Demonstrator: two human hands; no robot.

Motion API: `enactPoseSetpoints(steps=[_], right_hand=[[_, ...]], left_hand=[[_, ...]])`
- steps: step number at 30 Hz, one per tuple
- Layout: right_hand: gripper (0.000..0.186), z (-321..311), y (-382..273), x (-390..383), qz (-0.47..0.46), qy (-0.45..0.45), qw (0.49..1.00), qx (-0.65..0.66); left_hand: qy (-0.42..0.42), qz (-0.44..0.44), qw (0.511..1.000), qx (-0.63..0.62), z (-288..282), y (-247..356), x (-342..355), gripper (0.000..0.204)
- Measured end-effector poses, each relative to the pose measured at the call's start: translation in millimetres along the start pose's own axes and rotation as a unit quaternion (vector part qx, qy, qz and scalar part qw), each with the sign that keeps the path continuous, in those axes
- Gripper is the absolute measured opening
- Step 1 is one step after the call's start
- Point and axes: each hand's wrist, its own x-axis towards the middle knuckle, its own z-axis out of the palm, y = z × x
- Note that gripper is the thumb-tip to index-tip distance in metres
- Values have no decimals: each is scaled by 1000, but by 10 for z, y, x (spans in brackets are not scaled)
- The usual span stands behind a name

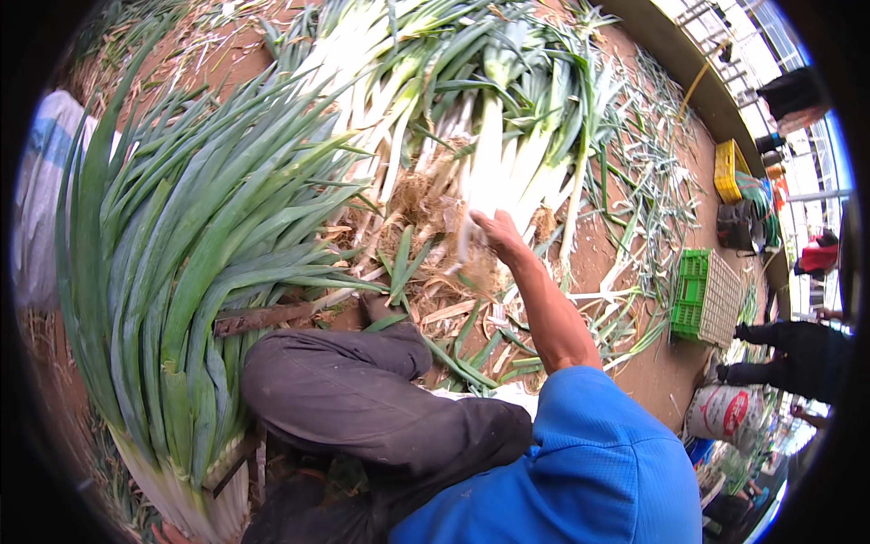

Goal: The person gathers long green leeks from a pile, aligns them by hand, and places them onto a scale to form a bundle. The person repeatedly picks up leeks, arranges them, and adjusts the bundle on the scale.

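A big bundle of leeks (172, 272) stands at my left, green leaves up and white ends down, leaning against a rack bar (263, 319). Only the fingers of my left hand (169, 533) show at the lower edge, closed against the white ends; the rest is out of view. My right arm stretches forward to the large leek pile (435, 63). There my right hand (497, 234) is closed at the root end of a thick white leek (488, 163). Its fingertips are partly hidden, and a whitish piece beside them is blurred.
Leaf scraps (634, 181) litter the brown ground. A green and beige crate (705, 297) stands at the right, a yellow crate (728, 170) beyond it. Near the right edge are a white sack (723, 412) and other people (802, 358). A pale sack (45, 199) is at far left.
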Motion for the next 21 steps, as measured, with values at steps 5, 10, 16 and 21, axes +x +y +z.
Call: enactPoseSetpoints(steps=[5,10,16,21], right_hand=[[32,350,-203,182,-40,-88,975,-198],[50,51,293,130,-23,28,976,-215],[55,-577,629,418,-34,347,914,-210],[48,-1045,1109,1017,-44,397,913,-78]], left_hand=[[-21,41,999,3,-3,166,-25,44],[-38,7,999,19,57,184,-3,46],[-7,29,998,63,-27,186,-51,44],[14,68,996,63,238,78,37,41]])
